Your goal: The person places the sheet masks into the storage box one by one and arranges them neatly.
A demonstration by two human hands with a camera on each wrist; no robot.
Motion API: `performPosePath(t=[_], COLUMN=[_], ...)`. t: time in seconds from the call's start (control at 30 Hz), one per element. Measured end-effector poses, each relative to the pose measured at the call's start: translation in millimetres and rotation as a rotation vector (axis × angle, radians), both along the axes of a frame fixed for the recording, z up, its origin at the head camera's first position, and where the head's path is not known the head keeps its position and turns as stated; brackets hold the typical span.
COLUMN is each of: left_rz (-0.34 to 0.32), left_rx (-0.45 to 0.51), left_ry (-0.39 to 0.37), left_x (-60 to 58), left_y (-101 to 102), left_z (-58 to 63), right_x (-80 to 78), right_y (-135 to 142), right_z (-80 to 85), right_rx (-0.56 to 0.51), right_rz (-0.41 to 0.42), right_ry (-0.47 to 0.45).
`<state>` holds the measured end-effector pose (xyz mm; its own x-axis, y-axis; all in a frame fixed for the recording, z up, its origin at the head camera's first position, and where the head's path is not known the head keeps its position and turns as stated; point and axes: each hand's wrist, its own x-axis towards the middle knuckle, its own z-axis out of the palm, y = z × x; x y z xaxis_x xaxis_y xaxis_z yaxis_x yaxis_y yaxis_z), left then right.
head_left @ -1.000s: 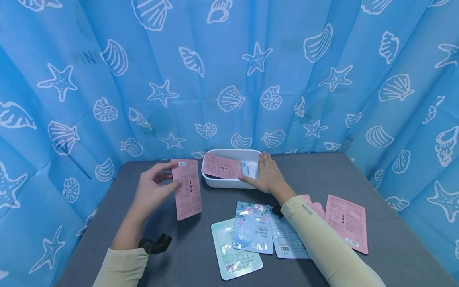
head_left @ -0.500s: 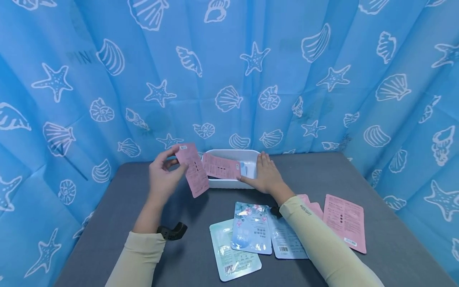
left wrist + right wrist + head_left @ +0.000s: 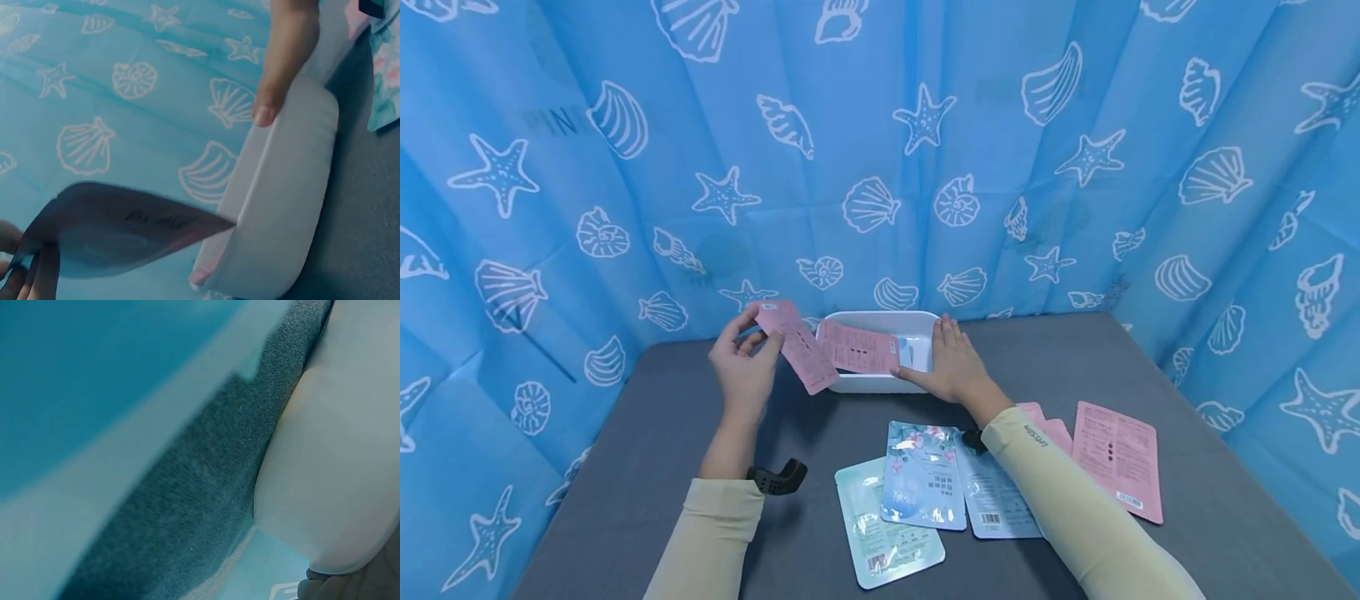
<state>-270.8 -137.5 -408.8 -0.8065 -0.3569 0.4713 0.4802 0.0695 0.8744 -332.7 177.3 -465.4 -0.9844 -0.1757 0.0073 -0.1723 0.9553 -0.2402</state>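
My left hand (image 3: 745, 367) pinches a pink sachet (image 3: 799, 348) by its upper left edge, thumb in front and fingers behind. The sachet tilts, its lower corner overlapping the left end of a white plastic bin (image 3: 880, 385). From the left wrist, the sachet's shaded side (image 3: 125, 231) shows, its tip right at the bin's rim. Another pink sachet (image 3: 861, 346) lies in the bin, partly covering a light blue item (image 3: 915, 350). My right hand (image 3: 958, 367) rests on the bin's right end, straight fingers along the side and thumb on the front rim. The right wrist view shows mostly bin wall (image 3: 337, 456).
On the grey table (image 3: 662, 433) in front of the bin lie a mint sachet (image 3: 880, 542), a floral blue sachet (image 3: 925, 483) and a pale blue sachet (image 3: 996, 500). More pink sachets (image 3: 1116, 458) lie right, partly under the right sleeve. A shell-print curtain (image 3: 880, 150) hangs behind.
My left hand has carried the pink sachet right and up toward the bin, tilting it from nearly upright to slanted over the bin's left end. The right hand stays at the bin.
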Motion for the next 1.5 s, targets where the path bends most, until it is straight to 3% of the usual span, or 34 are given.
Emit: performPosePath(t=[0.2,0.37,0.57,0.87,1.03,1.5], left_rz=[0.08,0.116,0.086,0.038,-0.007,-0.075], left_rx=[0.062,0.056,0.026,-0.228,-0.298,-0.313], left_ry=[-0.028,-0.037,-0.094,-0.355,-0.452,-0.506], left_x=[-3.8,-4.1,-3.6,-5.5,-6.4,-4.0], left_y=[1,2,6,11,12,10], left_z=[-4.0,-12.2,-15.4,-29.0,-34.8,-41.0], right_x=[-2.0,-2.0,-1.6,1.9,2.0,3.4], right_y=[-1,-1,-1,-1,0,1], right_z=[-1.3,-2.3,-1.1,1.1,1.5,2.3], right_rx=[-0.002,0.011,0.007,-0.003,0.002,0.005], right_rz=[-0.006,0.0,-0.004,0.005,0.011,0.014], right_ry=[0.01,0.004,0.03,0.03,0.026,0.02])
